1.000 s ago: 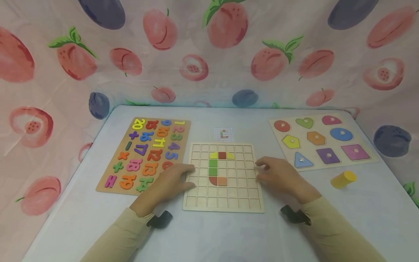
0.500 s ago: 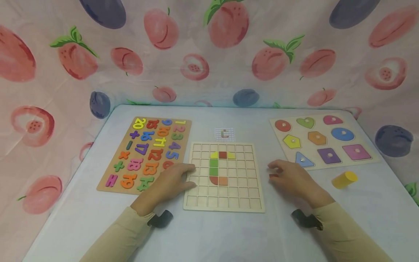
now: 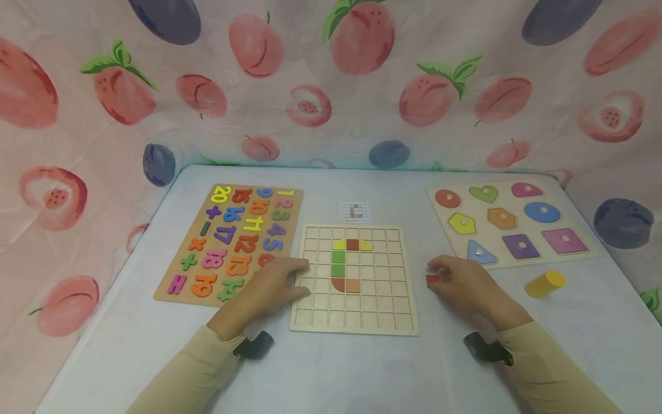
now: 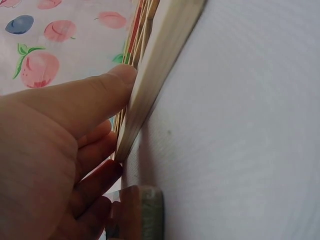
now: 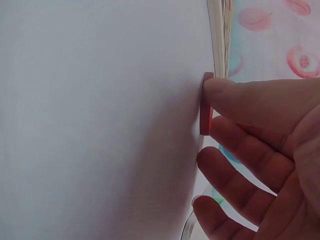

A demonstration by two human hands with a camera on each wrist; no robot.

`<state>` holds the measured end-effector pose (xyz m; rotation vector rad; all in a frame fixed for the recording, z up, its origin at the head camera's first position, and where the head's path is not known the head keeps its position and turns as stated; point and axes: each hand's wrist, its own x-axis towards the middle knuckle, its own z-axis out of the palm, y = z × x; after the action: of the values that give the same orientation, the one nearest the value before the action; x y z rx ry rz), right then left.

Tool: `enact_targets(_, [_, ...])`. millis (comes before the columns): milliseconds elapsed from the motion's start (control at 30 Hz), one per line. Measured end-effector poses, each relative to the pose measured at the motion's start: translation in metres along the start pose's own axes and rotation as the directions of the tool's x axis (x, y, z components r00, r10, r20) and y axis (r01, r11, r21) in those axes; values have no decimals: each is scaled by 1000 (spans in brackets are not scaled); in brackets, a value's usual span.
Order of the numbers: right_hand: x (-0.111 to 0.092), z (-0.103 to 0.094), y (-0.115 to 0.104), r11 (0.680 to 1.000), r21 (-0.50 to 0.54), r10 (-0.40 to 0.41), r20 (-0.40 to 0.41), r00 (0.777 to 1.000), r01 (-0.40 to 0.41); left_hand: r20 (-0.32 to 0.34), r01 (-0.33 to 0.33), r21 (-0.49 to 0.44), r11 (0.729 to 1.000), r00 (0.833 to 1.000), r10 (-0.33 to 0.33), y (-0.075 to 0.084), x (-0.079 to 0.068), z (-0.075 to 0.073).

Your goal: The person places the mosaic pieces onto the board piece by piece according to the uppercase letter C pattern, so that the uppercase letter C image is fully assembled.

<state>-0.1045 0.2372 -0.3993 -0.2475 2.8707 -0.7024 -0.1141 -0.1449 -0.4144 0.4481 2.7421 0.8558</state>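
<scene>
A light wooden grid board lies in the middle of the table, with yellow, green, red and orange tiles set in it. My left hand rests at its left edge, where in the left wrist view the thumb touches the rim of the board. To the right of the board my right hand pinches a small red tile. In the right wrist view the thumb lies on this red tile, low over the table, with the other fingers spread loosely. The tile's far side is hidden.
A number puzzle board lies on the left, partly under the left hand. On the right are a shape puzzle board and a yellow cylinder. A small pattern card sits behind the grid board.
My right hand has moved right, away from the grid board's edge, and a red tile now shows at its fingertips. My left hand stays in place.
</scene>
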Motion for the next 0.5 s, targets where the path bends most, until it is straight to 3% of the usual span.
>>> enact_targets(500, [2, 1, 1, 998, -41, -57, -7, 998, 56, 5, 23, 11, 1000, 1000, -23, 2, 0, 0])
